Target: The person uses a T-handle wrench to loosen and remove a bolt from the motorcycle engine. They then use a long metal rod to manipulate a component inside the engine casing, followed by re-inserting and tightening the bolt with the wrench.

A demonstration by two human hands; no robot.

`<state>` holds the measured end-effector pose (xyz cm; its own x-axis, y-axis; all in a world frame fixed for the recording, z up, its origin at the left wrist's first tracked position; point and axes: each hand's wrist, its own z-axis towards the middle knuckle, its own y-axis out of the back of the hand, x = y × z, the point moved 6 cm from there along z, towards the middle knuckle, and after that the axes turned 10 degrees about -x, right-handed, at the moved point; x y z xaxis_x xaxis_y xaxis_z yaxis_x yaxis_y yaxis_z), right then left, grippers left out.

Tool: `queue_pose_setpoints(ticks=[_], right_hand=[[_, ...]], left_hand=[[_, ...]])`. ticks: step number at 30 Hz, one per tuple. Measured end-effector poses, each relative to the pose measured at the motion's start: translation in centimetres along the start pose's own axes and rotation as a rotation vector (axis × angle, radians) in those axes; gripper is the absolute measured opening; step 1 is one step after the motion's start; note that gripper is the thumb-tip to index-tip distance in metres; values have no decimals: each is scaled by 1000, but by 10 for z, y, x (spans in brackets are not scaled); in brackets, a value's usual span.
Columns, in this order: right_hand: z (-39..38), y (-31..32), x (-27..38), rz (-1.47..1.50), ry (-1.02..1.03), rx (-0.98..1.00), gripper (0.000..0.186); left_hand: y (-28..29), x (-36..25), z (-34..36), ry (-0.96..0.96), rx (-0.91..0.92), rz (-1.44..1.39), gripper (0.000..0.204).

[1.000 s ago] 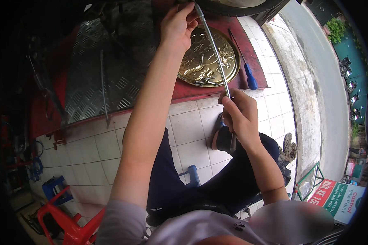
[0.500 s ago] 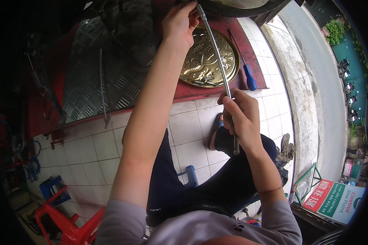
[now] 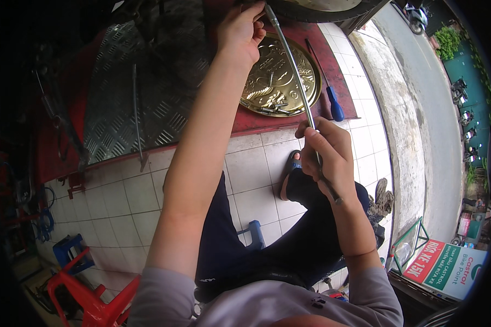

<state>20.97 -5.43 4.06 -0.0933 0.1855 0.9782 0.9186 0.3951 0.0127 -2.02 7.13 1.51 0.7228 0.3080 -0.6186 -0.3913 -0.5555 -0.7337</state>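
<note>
Seemingly underway: long silver metal rod [image 3: 291,64] in hand, slanting over round gold embossed tray [image 3: 310,73] | right hand [image 3: 334,152]: fingers wrapped round rod's lower part | left hand [image 3: 239,38]: fingers bent near rod's top (hold unclear) | remaining work: cannot tell

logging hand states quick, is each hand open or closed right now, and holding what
Left hand: fingers at the upper end of the long metal bar; grip can't be told.
Right hand: closed, holding the bar's lower part.
</note>
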Motion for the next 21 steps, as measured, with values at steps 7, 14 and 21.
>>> queue_pose_setpoints(ticks=[7, 14, 21], right_hand=[[1, -4, 2, 69, -14, 18, 22], [11, -3, 7, 714, -213, 270, 24], [22, -9, 10, 1190, -306, 478, 27]], left_hand=[[-3, 4, 4, -21, 43, -32, 9], [-9, 12, 11, 147, 99, -91, 4], [-19, 17, -46, 291, 664, 15, 22]])
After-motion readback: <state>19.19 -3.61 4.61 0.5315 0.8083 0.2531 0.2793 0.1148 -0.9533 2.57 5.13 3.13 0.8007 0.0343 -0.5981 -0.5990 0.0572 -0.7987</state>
